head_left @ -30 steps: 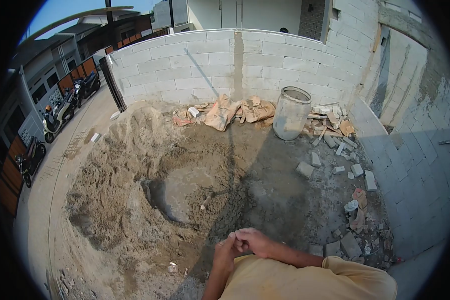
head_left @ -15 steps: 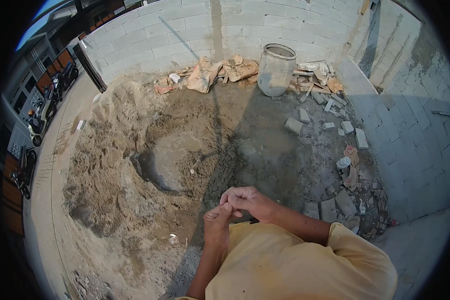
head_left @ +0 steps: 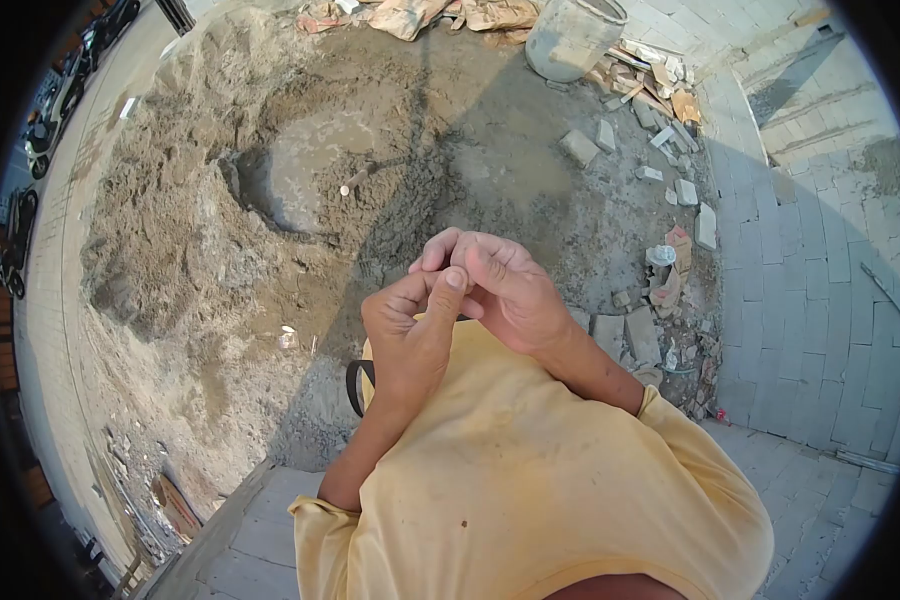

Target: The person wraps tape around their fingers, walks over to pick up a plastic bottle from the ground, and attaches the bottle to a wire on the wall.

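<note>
My left hand point(head_left: 410, 325) and my right hand point(head_left: 515, 295) meet in front of my chest, over the yellow shirt point(head_left: 530, 450). Both are closed, with thumbs and fingertips pressed together and touching each other. Whatever may be pinched between them is hidden or too small to name. Beyond them lies a heap of wet sand or mortar point(head_left: 170, 210) with a pool of grey water point(head_left: 315, 150) in its hollow. A tool handle point(head_left: 355, 183) with a pale round end sticks out of the mix, apart from both hands.
A large grey drum point(head_left: 573, 45) stands at the back beside crumpled sacks point(head_left: 410, 15). Broken blocks point(head_left: 580, 148) and rubble lie along the right block wall point(head_left: 800, 290). A low block ledge point(head_left: 240, 530) runs at the lower left. Motorbikes point(head_left: 60, 110) are parked across the paving.
My view has tilted downward, so the heap and drum sit higher in the picture. Both hands have come up closer to the camera and stay pressed together.
</note>
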Demonstrator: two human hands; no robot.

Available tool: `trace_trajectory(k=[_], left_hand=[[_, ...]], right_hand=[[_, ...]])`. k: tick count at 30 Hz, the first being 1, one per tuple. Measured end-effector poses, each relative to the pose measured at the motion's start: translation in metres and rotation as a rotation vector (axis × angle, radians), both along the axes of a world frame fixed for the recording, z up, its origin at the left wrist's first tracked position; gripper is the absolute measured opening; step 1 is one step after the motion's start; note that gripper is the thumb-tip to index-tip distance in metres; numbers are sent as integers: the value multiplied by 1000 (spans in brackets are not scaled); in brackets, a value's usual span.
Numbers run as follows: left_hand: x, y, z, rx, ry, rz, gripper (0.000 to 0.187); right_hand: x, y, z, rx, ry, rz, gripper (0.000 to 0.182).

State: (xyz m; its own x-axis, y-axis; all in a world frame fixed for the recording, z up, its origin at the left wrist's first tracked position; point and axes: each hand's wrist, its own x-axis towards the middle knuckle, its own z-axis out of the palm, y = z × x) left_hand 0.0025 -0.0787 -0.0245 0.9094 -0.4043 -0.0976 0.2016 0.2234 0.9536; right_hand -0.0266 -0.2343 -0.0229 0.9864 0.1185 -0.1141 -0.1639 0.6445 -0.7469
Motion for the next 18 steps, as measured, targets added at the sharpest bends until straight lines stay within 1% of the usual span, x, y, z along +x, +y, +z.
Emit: trace_trajectory(k=[3, 5, 9, 11, 12, 18], left_hand=[[1, 2, 1, 51, -35, -10, 31], [1, 4, -1, 68, -57, -18, 29], [3, 5, 1, 52, -50, 5, 26], [4, 8, 12, 102, -106, 4, 23], [5, 9, 13, 106, -101, 2, 23], [9, 21, 18, 176, -158, 22, 20]], right_hand=[[1, -3, -2, -60, -10, 22, 44], [1, -2, -6, -131, -128, -17, 37], [8, -1, -7, -189, -167, -40, 37], [10, -2, -14, -323, -271, -75, 40], [11, -1, -15, -319, -265, -76, 40], [13, 8, -8, -432, -319, -84, 34]])
